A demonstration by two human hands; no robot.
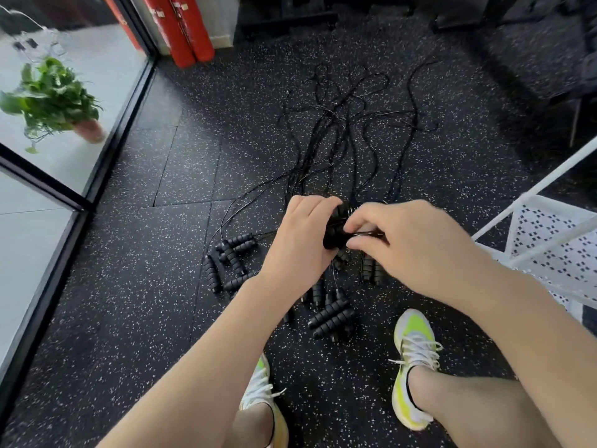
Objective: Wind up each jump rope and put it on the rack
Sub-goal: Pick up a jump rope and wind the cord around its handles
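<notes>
down on the speckled black floor (155, 286), a tangle of jump ropes (342, 130) sprawls with ribbed handles (332, 318) near the feet; a white rack (555, 244) stands at right. left hand (300, 240) grips a black handle pair (336, 227), right hand (410, 240) pinches its cord (365, 233) beside it

A: Locate the rope handles.
B: One cluster of handles (231, 260) lies on the floor (135, 286) left of the hands; a second cluster (331, 316) lies nearer the feet. Cords (349, 130) run away behind both.
A: And the rack?
B: The rack (549, 250) stands at right. The potted plant (55, 101) sits far left, behind glass.
</notes>
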